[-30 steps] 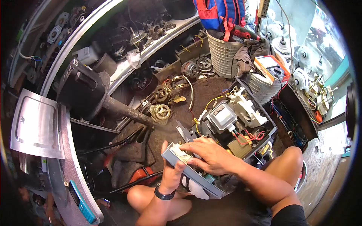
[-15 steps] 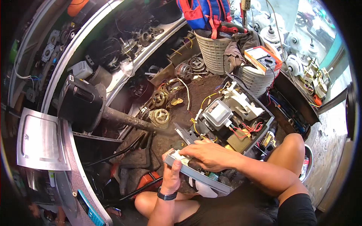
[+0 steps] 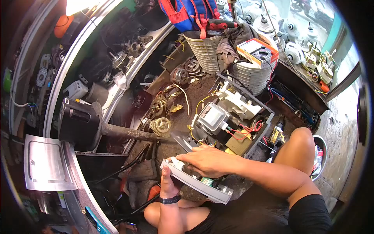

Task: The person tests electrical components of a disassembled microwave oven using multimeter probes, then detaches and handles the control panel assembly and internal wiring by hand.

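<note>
A long grey control panel [image 3: 196,181], apparently from a microwave, is tilted above my lap with its inner side up. A green component [image 3: 208,181] and other parts show inside it. My left hand [image 3: 168,184] grips the panel's far-left end, thumb along its outer edge. Reaching across from the right, my right hand [image 3: 208,159] bends its fingers over the panel's inner side, by a white piece [image 3: 177,162] at that same end. The fingertips are partly hidden. Just beyond lies an opened microwave chassis [image 3: 259,132] with a transformer-like metal block [image 3: 213,116] and red wires.
A cordless drill [image 3: 277,134] stands right of the chassis, near my knee. Motor parts [image 3: 160,126] lie on the floor ahead. A multimeter box [image 3: 257,52] sits on a basket [image 3: 253,78]. A metal post [image 3: 132,133] projects from the left, near a silver panel [image 3: 50,163].
The view has shifted, moving the surroundings left. The control panel now slopes more steeply, and the white flap below it no longer shows. Both hands keep their places on it.
</note>
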The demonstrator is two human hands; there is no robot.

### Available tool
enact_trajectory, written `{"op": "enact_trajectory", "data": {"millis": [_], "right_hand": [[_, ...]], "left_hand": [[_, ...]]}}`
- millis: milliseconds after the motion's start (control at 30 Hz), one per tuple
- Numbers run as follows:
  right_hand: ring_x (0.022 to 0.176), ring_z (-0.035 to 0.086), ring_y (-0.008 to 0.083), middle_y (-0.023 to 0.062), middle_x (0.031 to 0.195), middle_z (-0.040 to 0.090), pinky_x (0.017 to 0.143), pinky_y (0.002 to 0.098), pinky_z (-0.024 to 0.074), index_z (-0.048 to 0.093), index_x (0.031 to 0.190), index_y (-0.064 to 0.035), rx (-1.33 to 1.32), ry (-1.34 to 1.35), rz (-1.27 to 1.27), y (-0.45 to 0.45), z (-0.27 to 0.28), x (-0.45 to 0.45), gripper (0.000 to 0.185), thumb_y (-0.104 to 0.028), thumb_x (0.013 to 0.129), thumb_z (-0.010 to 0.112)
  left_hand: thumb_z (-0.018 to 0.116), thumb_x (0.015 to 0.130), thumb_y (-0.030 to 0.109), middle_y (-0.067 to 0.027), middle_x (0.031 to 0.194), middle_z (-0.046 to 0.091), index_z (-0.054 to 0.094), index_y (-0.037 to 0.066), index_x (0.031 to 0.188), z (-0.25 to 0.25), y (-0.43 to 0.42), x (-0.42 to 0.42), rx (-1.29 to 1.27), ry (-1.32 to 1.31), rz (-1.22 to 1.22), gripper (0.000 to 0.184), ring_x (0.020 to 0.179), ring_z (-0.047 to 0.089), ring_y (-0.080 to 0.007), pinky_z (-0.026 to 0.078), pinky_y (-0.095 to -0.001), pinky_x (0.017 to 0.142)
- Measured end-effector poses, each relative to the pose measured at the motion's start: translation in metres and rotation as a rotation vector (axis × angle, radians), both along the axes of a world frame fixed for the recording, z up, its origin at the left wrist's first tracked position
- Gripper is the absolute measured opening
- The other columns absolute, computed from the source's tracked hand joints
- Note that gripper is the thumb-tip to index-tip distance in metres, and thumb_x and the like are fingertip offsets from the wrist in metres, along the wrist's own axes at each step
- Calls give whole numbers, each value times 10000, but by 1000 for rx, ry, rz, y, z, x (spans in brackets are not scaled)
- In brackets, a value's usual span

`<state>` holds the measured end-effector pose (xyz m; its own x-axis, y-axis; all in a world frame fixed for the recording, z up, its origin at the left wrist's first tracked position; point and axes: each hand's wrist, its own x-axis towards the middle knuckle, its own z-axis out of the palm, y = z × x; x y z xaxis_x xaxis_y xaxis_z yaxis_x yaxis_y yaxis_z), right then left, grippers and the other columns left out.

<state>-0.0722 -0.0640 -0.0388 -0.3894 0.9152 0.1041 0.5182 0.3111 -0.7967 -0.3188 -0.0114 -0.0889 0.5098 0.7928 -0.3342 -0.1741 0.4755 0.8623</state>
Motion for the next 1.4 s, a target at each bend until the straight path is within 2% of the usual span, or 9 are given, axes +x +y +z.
{"op": "enact_trajectory", "data": {"millis": [267, 367, 567, 700, 767, 933, 1167, 1267, 1400], "right_hand": [[1091, 675, 340, 151, 1378, 610, 917, 474, 503, 461, 1528, -30, 298, -114, -120, 9, -9, -7, 623, -172, 946, 630], [1114, 678, 346, 151, 1427, 575, 902, 476, 525, 482, 1512, -33, 355, -73, -142, 14, -1, 7, 617, -140, 928, 648], [1247, 642, 373, 179, 1440, 569, 1023, 502, 519, 508, 1482, -44, 165, 32, -149, 3, 2, 25, 563, -148, 951, 663], [1246, 618, 422, 231, 1502, 528, 1025, 519, 518, 496, 1509, -68, 71, 104, -98, -3, 4, 34, 512, -228, 1035, 607], [1315, 579, 423, 239, 1519, 501, 1064, 518, 508, 479, 1522, -72, 81, 141, -63, -5, 3, 36, 531, -217, 1028, 611], [1263, 610, 420, 214, 1431, 550, 1041, 516, 523, 518, 1454, 0, 99, 234, -85, -3, 2, 32, 500, -180, 1000, 627], [1295, 588, 436, 263, 1457, 506, 1088, 499, 506, 514, 1461, 24, 20, 293, -90, -8, 8, 26, 559, -191, 962, 644], [1348, 550, 441, 269, 1500, 474, 1123, 495, 486, 516, 1462, 26, 30, 268, -99, -10, 7, 24, 584, -220, 950, 654], [1396, 512, 439, 277, 1525, 462, 1163, 484, 454, 529, 1444, 32, -18, 243, -111, -14, 11, 21, 592, -274, 954, 659]], "left_hand": [[568, 897, 835, -153, 1562, 497, 333, 95, 1628, -18, 3, 15, -106, -64, -59, 1067, 1394, 535, -332, 451, -497, 1163], [615, 903, 794, -147, 1431, 603, 495, 47, 1499, -30, 5, 18, -132, -125, 7, 963, 1280, 614, -294, 526, -470, 1066], [564, 913, 820, -185, 1371, 652, 548, -17, 1421, -58, 18, 5, -191, -316, -44, 979, 1253, 653, -316, 557, -512, 1050], [643, 962, 653, -209, 1496, 559, 425, -34, 1539, -71, 21, -21, -158, -520, -162, 924, 1294, 630, -331, 544, -510, 1073], [722, 943, 534, -208, 1516, 544, 417, -30, 1549, -66, 18, -24, -157, -378, -170, 882, 1324, 612, -334, 522, -501, 1105], [821, 931, 285, -140, 1527, 558, 405, 90, 1580, -79, 20, -42, -264, -449, -129, 796, 1364, 586, -321, 497, -532, 1137], [820, 929, 265, -124, 1496, 586, 420, 93, 1568, -78, 21, -40, -273, -397, -139, 774, 1338, 607, -295, 550, -499, 1084], [716, 934, 423, -142, 1551, 533, 376, 103, 1616, -77, 22, -37, -191, -278, -207, 827, 1354, 596, -287, 484, -484, 1165], [678, 1003, 392, -99, 1510, 573, 421, 126, 1583, -75, 12, -19, -198, -324, -116, 688, 1318, 616, -270, 569, -471, 1054]]}}
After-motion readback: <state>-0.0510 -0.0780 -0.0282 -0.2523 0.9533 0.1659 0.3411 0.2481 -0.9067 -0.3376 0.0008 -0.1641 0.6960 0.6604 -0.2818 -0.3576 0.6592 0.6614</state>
